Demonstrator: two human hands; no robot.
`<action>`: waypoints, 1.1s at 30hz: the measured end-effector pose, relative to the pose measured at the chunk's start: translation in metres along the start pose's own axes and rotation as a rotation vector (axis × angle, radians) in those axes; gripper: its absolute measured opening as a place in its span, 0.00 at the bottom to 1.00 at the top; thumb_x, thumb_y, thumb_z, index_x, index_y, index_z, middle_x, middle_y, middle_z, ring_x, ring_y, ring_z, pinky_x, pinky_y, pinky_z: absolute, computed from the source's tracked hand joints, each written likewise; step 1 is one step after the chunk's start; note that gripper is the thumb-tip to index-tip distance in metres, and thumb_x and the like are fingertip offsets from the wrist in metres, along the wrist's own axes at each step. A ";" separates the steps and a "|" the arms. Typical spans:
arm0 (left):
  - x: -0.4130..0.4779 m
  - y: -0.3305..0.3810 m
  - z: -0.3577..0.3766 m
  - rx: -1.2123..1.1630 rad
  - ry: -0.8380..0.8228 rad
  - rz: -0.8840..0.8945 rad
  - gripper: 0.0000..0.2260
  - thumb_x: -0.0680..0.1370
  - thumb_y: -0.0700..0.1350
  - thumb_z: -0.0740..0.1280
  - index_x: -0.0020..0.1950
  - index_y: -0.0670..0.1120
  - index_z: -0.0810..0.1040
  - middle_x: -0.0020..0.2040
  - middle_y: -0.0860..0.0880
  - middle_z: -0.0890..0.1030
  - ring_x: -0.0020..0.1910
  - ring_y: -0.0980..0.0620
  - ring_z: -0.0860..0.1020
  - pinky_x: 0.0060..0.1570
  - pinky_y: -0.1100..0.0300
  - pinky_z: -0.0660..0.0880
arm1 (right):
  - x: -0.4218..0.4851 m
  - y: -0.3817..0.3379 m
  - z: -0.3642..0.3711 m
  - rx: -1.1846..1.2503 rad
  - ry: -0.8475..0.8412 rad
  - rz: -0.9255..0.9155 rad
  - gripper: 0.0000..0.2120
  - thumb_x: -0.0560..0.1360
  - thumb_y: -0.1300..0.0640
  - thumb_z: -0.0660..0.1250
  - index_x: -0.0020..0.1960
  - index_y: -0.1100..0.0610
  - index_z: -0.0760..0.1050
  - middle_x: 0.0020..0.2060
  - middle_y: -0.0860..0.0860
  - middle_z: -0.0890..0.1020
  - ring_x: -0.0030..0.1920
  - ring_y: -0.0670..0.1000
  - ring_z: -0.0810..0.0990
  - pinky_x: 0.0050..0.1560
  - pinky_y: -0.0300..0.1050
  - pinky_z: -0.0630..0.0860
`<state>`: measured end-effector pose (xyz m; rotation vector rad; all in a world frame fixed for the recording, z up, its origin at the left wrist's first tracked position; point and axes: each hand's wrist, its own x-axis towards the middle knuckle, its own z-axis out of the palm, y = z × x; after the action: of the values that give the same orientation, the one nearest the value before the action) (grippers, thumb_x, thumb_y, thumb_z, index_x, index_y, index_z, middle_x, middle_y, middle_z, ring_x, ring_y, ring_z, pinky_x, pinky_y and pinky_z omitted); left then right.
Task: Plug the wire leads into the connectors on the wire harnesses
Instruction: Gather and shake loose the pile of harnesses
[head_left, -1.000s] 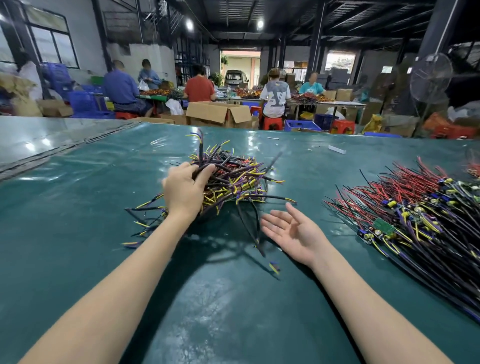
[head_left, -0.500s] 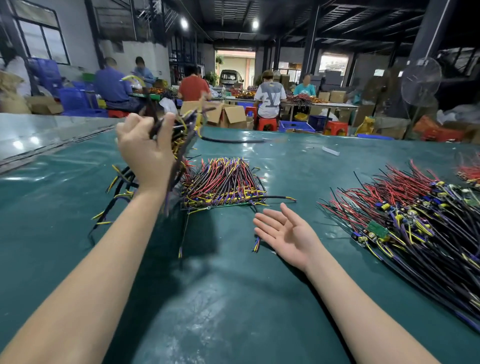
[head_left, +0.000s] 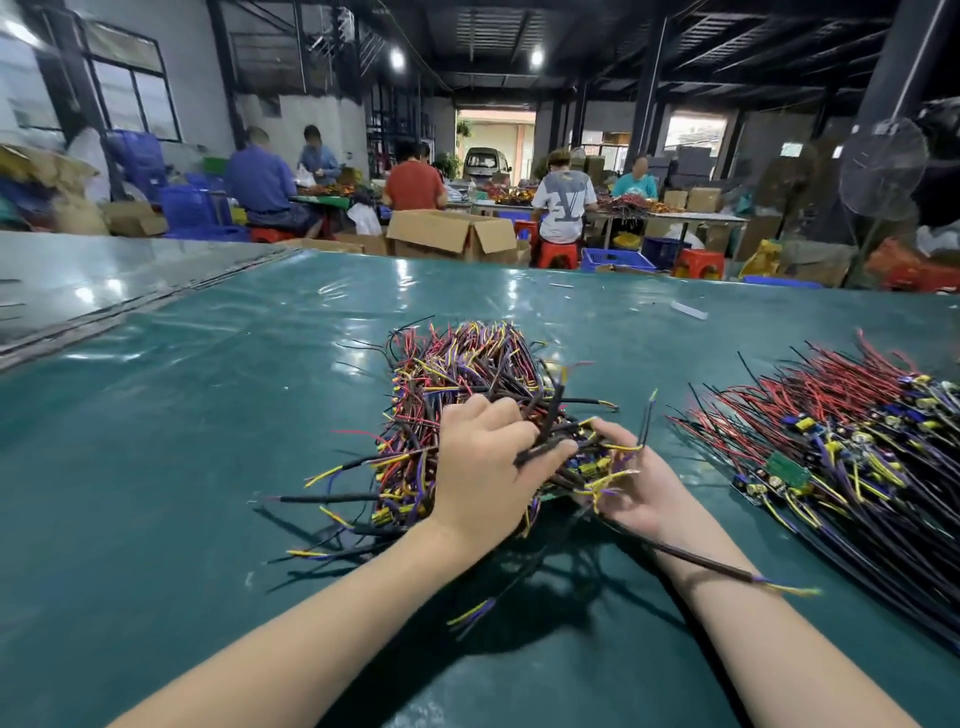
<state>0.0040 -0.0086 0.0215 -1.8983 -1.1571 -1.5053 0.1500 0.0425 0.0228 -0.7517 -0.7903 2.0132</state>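
Observation:
A tangled bundle of black-sleeved wire leads (head_left: 395, 499) with yellow and purple ends lies under my left hand (head_left: 483, 467), whose fingers curl down round the wires. My right hand (head_left: 639, 493) lies palm up beneath the bundle's right end, fingers curled up among the yellow-tipped leads. Just behind sits a pile of red, yellow and black wires (head_left: 467, 358) on the green table (head_left: 182, 467). One black lead (head_left: 696, 561) lies across my right wrist.
A large heap of wire harnesses (head_left: 841, 452) with red and black leads, yellow connectors and a small green circuit board (head_left: 787, 470) covers the right of the table. Open cardboard boxes (head_left: 452, 234) stand beyond the far edge. Several people sit at benches behind.
My left hand, which had lifted the bundle up to the left, has brought it down onto my upturned right palm. My right hand's fingers have curled up into the wires.

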 end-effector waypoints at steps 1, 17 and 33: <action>0.001 0.003 0.000 0.004 -0.002 0.040 0.21 0.71 0.53 0.65 0.23 0.41 0.71 0.26 0.46 0.71 0.32 0.49 0.67 0.37 0.55 0.61 | 0.000 0.001 0.004 -0.033 -0.052 0.016 0.17 0.44 0.57 0.84 0.27 0.61 0.81 0.25 0.54 0.81 0.23 0.51 0.80 0.23 0.39 0.76; 0.021 -0.089 -0.053 -0.851 -0.418 -1.354 0.09 0.79 0.46 0.60 0.48 0.44 0.78 0.44 0.46 0.81 0.34 0.52 0.79 0.43 0.57 0.76 | -0.008 0.009 0.006 0.085 -0.009 -0.179 0.08 0.63 0.58 0.64 0.36 0.58 0.82 0.35 0.55 0.83 0.35 0.56 0.81 0.38 0.49 0.79; 0.008 -0.065 -0.035 -1.152 -0.501 -1.227 0.08 0.63 0.42 0.67 0.39 0.41 0.81 0.31 0.46 0.83 0.28 0.52 0.81 0.27 0.63 0.78 | -0.030 -0.007 -0.014 -0.264 0.055 -0.245 0.30 0.77 0.70 0.50 0.22 0.60 0.79 0.20 0.50 0.79 0.20 0.46 0.78 0.21 0.35 0.74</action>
<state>-0.0689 0.0020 0.0302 -2.4413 -2.2459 -2.8923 0.1781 0.0240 0.0263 -0.8122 -1.0752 1.6821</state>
